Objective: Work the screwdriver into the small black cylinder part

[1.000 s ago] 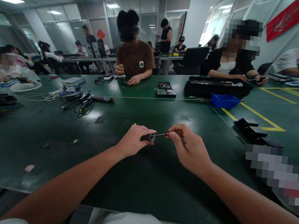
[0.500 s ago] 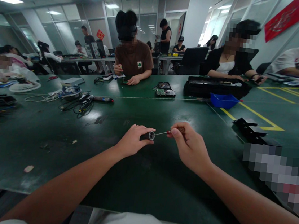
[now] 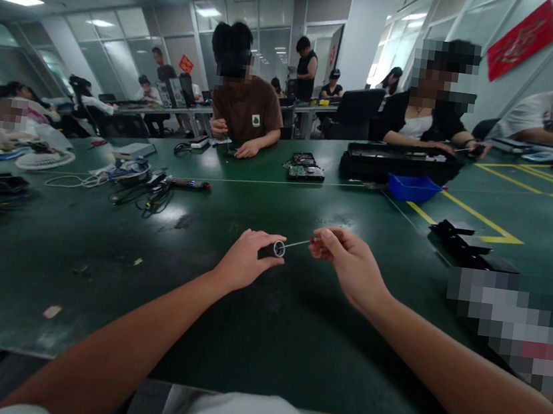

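My left hand (image 3: 248,259) is closed round a short black cylinder (image 3: 271,249) with a pale metal ring at its open end, which faces right. In my right hand (image 3: 345,262) is a screwdriver (image 3: 298,243), pinched by its handle, which my fingers mostly cover. Its thin metal shaft points left, and the tip meets the ringed end of the cylinder; whether it sits on a screw I cannot tell. Both hands are held over the green table (image 3: 220,334), towards its near side.
Ahead lie a circuit board part (image 3: 305,172), a long black housing (image 3: 403,162) and a blue tray (image 3: 414,188). Black cables (image 3: 154,192) and a white fan grille (image 3: 45,160) are on the left. A black bracketed part (image 3: 468,244) lies right. Co-workers sit across the table.
The fingers of my right hand have shifted round the screwdriver handle, covering more of it. My left hand and the cylinder have barely moved.
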Demonstrator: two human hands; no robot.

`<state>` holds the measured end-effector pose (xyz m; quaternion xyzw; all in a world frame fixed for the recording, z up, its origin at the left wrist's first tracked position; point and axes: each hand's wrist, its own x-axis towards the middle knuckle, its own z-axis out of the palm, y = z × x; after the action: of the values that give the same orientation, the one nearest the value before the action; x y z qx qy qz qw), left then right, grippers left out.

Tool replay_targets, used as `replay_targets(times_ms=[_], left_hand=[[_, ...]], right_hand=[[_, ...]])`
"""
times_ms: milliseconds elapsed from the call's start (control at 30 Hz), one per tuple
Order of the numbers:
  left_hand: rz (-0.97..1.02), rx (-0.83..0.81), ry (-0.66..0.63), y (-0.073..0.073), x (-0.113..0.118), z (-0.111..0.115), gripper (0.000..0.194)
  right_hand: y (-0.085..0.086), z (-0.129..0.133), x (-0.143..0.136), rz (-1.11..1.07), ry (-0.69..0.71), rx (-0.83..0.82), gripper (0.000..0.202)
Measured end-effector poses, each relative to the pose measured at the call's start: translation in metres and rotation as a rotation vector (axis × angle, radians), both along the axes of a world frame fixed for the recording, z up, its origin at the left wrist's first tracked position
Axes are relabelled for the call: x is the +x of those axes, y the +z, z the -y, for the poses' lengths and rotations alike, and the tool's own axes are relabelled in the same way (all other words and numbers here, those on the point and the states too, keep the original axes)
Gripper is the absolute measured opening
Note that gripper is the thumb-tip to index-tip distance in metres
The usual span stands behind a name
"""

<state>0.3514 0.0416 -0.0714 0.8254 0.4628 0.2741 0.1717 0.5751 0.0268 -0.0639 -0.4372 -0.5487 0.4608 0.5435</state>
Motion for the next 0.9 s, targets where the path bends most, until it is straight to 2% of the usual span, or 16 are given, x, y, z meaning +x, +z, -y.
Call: replay_targets(times_ms=[200,333,533,767,900], left_hand=[[-0.045,0.073,-0.033,0.002,-0.003,-0.002,0.039],[-0.064,0.030,-0.006,0.000,-0.005,-0.006,0.040],[-0.084,0.038,-0.023,-0.002,-0.003,-0.006,0.041],[-0.111,0.023,-0.007,-0.002,-0.003,-0.006,0.041],[-0.071,-0.008,0.001,-0.002,-0.004,-0.008,0.041]], right_hand=[[-0.011,-0.015,0.004,-0.191,0.023,-0.276,0.024],[-0.013,-0.018,0.007,-0.156,0.000,-0.205,0.024],[-0.007,-0.008,0.001,-0.142,-0.076,-0.053,0.026],[-0.002,-0.001,0.005,0.255,-0.109,0.148,0.029],[0.001,0.002,0.005,0.359,-0.147,0.182,0.028]])
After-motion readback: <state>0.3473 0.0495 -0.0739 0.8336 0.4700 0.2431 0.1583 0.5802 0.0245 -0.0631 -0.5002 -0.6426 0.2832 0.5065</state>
